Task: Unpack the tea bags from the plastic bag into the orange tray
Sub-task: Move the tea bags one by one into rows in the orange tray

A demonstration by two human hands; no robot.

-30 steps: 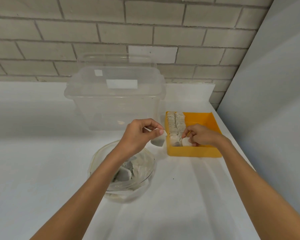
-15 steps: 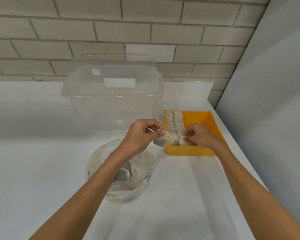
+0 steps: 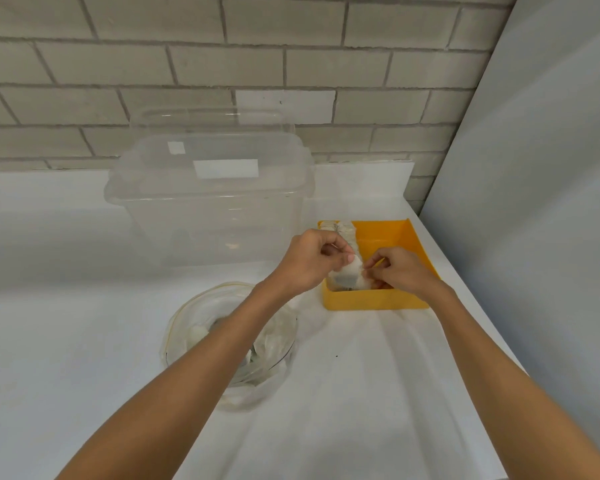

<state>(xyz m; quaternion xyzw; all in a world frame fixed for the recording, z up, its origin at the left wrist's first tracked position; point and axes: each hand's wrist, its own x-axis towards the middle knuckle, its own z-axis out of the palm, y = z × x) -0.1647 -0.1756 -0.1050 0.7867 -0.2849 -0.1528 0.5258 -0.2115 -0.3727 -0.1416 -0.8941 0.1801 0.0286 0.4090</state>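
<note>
tea bag (image 3: 347, 277) pinched by left hand (image 3: 310, 263) over orange tray (image 3: 374, 301) | right hand (image 3: 403, 273) curled beside, grip unclear

Right of the frame's centre, the left hand (image 3: 310, 261) pinches a white tea bag (image 3: 349, 276) over the near left corner of the orange tray (image 3: 378, 300). The right hand (image 3: 404, 271), fingers curled, pinches the same bag's right edge. A row of tea bags (image 3: 342, 228) lines the tray's left side. Lower centre, a clear plastic bag (image 3: 278, 344) with more bags inside lies on the white counter (image 3: 66, 341), under the left forearm. A clear lidded box (image 3: 208, 202) stands behind it against the brick wall (image 3: 222, 64).
</note>
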